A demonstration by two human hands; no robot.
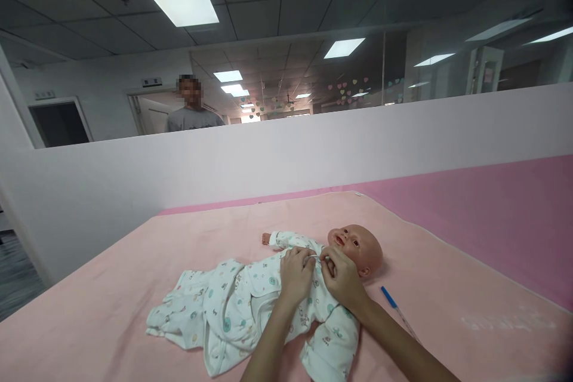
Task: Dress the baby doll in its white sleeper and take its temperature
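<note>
A baby doll [356, 246] lies on its back on a peach blanket [134, 286], its head to the right. It wears a white patterned romper [233, 304]. My left hand [295, 274] and my right hand [342, 277] are both at the doll's chest just under the chin. Each pinches the romper's collar edge with closed fingers, and the two hands almost touch. The doll's one small hand [266, 239] sticks out of a sleeve behind my hands.
A blue-capped thin stick, like a thermometer or pen [396, 309], lies on the blanket right of my right forearm. A pink mat [492, 215] extends to the right. A white partition wall [268, 161] stands behind, with a person [192, 110] beyond it.
</note>
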